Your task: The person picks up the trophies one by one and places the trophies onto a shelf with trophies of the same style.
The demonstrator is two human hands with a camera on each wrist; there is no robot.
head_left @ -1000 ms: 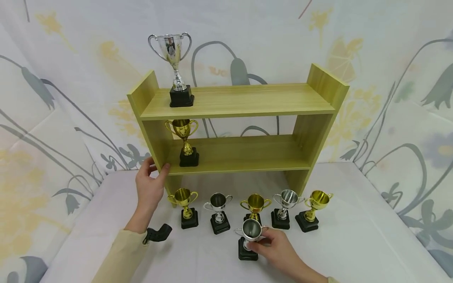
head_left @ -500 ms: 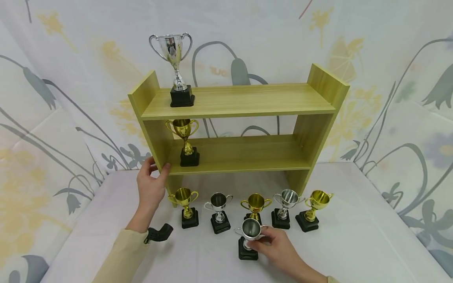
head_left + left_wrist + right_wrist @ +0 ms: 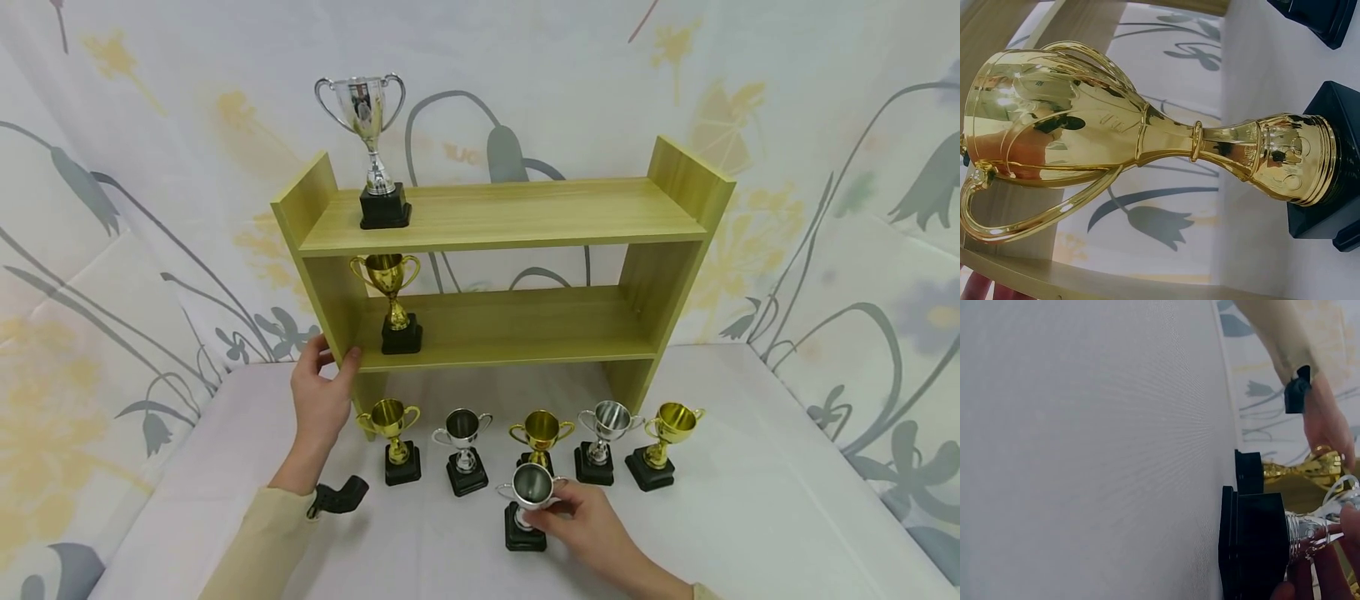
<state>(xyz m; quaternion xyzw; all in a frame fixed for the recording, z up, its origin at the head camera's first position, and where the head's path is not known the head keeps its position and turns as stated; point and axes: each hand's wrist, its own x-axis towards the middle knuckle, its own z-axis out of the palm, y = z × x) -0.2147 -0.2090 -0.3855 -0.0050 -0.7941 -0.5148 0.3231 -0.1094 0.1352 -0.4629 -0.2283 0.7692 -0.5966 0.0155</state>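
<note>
The right hand [image 3: 581, 529] had a closed pinch on the near silver cup [image 3: 528, 497], which stood upright on the table [image 3: 420, 546], left of that hand; beyond, the left hand [image 3: 322, 400] gripped the shelf [image 3: 517, 330] by its left side

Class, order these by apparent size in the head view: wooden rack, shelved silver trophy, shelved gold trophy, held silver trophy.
Wooden rack
Shelved silver trophy
Shelved gold trophy and held silver trophy: too alike to rank

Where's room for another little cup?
Bare: the top shelf, right of the big silver cup; the middle shelf, right of its gold cup; the table, right of the five-cup row. Crowded: around that row and the held silver cup.
</note>
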